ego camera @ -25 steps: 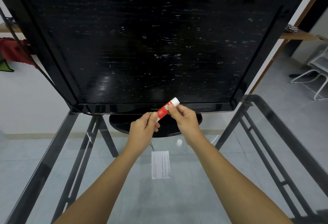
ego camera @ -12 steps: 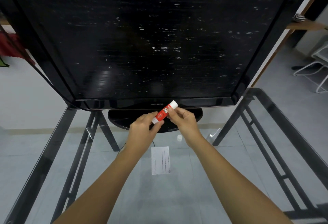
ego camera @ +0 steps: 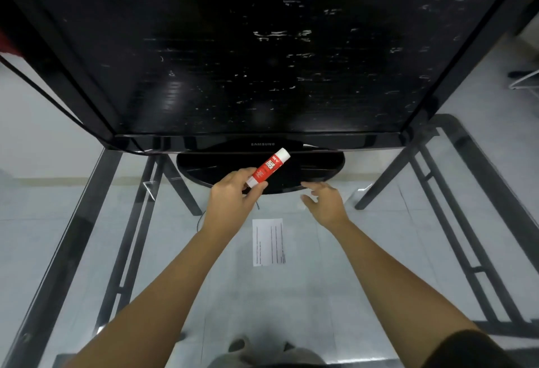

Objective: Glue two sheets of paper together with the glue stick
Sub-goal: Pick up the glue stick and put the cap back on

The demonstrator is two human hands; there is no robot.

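Preparing the glue: red-and-white plastic glue stick point(ego camera: 267, 171) pinched in left hand point(ego camera: 233, 195), right hand point(ego camera: 325, 203) open and empty at 3 o'clock, printed white paper sheet point(ego camera: 268, 242) on glass table point(ego camera: 87, 221) at 6 o'clock; likely next, spreading glue there.

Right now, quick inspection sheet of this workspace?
Surface: glass table, dark metal frame; floor tiles show through.
Job's things: glue stick in left hand, tilted, white end up toward the TV; paper flat between the forearms. A second sheet cannot be told apart.
Clutter: nothing seen.
Hands: left hand shut on the glue stick; right hand open, empty, fingers spread above the glass.
Cables: thin black cable near the left wrist; another runs down from the TV's left side.
Surroundings: black TV on an oval stand at the table's far end.
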